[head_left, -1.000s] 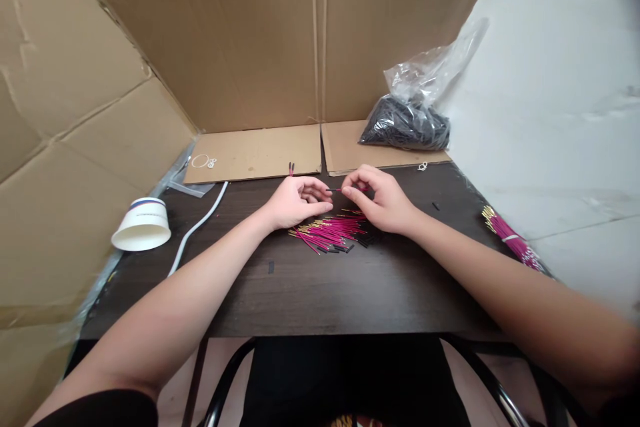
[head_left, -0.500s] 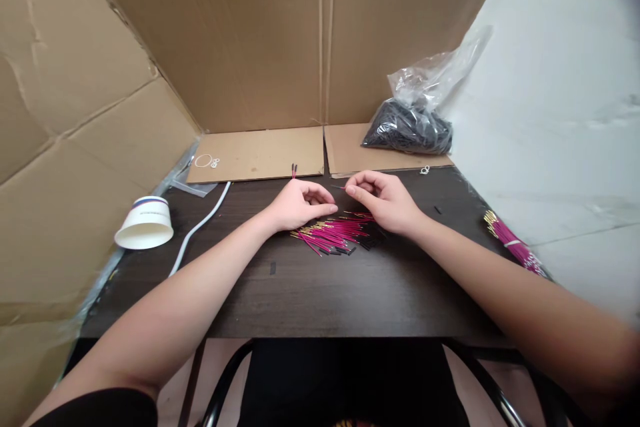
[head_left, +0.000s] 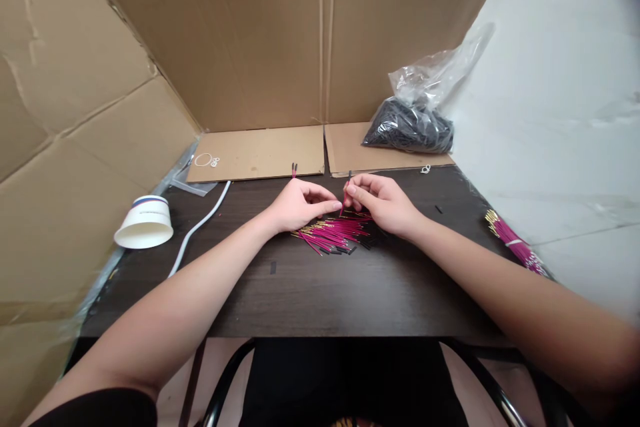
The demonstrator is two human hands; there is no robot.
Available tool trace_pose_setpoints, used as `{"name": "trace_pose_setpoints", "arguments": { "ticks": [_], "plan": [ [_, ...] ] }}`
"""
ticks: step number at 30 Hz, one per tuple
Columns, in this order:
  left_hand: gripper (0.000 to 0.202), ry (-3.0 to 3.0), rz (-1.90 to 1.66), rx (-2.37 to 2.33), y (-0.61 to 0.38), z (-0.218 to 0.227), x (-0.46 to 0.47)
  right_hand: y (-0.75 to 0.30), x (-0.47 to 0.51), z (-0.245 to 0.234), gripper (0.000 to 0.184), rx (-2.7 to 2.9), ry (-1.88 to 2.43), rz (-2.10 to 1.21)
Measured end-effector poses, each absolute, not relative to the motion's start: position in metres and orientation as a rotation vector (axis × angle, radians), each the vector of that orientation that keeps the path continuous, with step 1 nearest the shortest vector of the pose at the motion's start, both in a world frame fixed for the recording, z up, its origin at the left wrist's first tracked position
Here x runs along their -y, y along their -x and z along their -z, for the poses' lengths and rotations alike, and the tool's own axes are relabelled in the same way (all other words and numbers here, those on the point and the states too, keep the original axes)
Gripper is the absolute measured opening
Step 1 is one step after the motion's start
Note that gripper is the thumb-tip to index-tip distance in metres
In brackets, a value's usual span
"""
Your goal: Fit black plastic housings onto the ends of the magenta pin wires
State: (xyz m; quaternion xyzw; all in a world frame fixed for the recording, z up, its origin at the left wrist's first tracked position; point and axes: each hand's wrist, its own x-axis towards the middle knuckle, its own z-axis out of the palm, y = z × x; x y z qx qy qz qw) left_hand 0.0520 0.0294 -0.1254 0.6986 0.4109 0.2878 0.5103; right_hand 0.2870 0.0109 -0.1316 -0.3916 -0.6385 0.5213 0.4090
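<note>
My right hand (head_left: pixel 383 200) is closed in a pinch on a short magenta wire (head_left: pixel 343 203) with a black sleeve (head_left: pixel 349 175) at its upper end. The wire stands tilted between both hands. My left hand (head_left: pixel 306 203) has its thumb and fingertips together at the same wire. Below my hands lies a loose pile of magenta wires (head_left: pixel 333 235) with gold tips, several small black sleeves (head_left: pixel 339 251) along its near edge. Two black-sleeved wire ends (head_left: pixel 295 169) show behind my left hand; whether it touches them is hidden.
A clear bag of black sleeves (head_left: pixel 407 127) rests on cardboard (head_left: pixel 345 153) at the back right. A banded wire bundle (head_left: pixel 515 243) lies at the right edge. On the left are a white paper cup (head_left: pixel 145 223) and a pale cable (head_left: pixel 197 227). Cardboard walls (head_left: pixel 240 33) surround the table.
The wire in my right hand has turned from lying level to nearly upright, black sleeve upward. My left thumb and fingers have moved slightly right to meet it.
</note>
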Motion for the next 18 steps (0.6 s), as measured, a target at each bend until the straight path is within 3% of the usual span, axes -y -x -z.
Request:
{"name": "trace_pose_setpoints", "arguments": {
  "ticks": [12, 18],
  "plan": [
    [0.024, -1.74, -0.715, -0.993, -0.053, 0.118, -0.024, -0.286, -0.01, 0.13, 0.04, 1.618, 1.033, -1.294],
    [0.016, -1.92, -0.998, -1.61, -0.032, 0.113, -0.043, -0.291, -0.015, 0.142, 0.029, 1.72, 1.13, -1.047]
  ]
}}
